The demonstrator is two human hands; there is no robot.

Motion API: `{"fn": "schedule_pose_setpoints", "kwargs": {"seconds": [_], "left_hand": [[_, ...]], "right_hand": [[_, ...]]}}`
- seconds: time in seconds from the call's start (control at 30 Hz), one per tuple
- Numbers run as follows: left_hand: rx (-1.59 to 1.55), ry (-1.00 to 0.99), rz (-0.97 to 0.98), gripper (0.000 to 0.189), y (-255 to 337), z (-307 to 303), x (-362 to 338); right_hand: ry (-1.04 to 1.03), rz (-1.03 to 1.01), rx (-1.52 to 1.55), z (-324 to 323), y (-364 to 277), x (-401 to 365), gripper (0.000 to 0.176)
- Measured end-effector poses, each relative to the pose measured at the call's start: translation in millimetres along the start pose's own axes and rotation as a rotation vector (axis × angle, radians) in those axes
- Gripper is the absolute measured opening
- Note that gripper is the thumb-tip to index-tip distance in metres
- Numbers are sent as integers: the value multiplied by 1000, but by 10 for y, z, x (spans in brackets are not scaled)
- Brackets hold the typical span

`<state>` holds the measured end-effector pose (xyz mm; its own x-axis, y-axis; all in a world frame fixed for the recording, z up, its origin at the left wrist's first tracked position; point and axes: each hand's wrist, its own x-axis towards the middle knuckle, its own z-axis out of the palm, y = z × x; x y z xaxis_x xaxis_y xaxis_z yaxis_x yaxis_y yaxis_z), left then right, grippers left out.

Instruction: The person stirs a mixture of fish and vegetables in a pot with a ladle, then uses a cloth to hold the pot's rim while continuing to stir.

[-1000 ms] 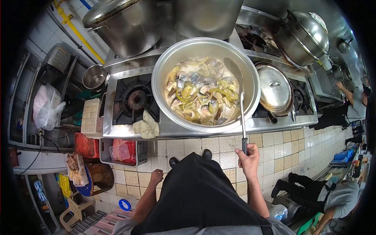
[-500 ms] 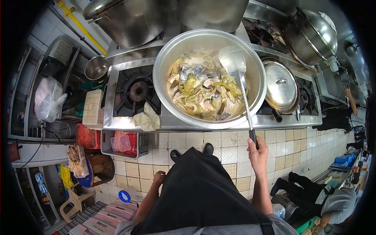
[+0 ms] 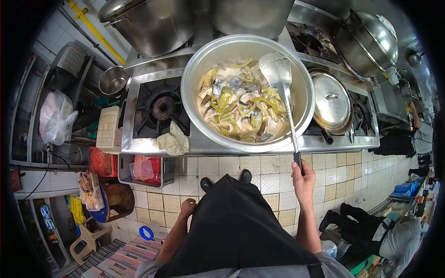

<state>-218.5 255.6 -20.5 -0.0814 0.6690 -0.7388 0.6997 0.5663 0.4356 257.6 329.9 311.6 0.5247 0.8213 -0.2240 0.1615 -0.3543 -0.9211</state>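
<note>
My right hand [image 3: 303, 181] is wrapped round the black handle of a long metal spatula [image 3: 292, 125]. The spatula's broad perforated blade rests over the stew in a large aluminium pot [image 3: 189, 113], near the far right side. The stew [image 3: 248, 104] holds fish pieces and long green peppers or similar vegetables in a pale broth. Down beside the black apron [image 3: 232, 227] hangs my left hand [image 3: 188, 207], its fingers curled in and nothing visible in them.
Left of the pot are a bare burner [image 3: 162, 109] and a cloth [image 3: 173, 140] on the stove edge. A lidded pan [image 3: 333, 99] stands to the right, with large stockpots [image 3: 148, 28] behind. Co-workers [image 3: 398, 236] are at the right. Crates [image 3: 146, 171] stand on the floor at left.
Pale liquid has thinned on the spatula blade, so its holes show more clearly. Both hands stay almost where they were.
</note>
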Motion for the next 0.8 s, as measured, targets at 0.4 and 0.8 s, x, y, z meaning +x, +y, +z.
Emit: {"fn": "schedule_pose_setpoints", "kwargs": {"seconds": [0.4,0.8], "left_hand": [[69,-40,35,31,184,-59,136],[159,-33,94,33,207,-91,114]], "right_hand": [[34,-74,-19,54,95,10,30],[77,-92,-58,108,59,35,27]]}}
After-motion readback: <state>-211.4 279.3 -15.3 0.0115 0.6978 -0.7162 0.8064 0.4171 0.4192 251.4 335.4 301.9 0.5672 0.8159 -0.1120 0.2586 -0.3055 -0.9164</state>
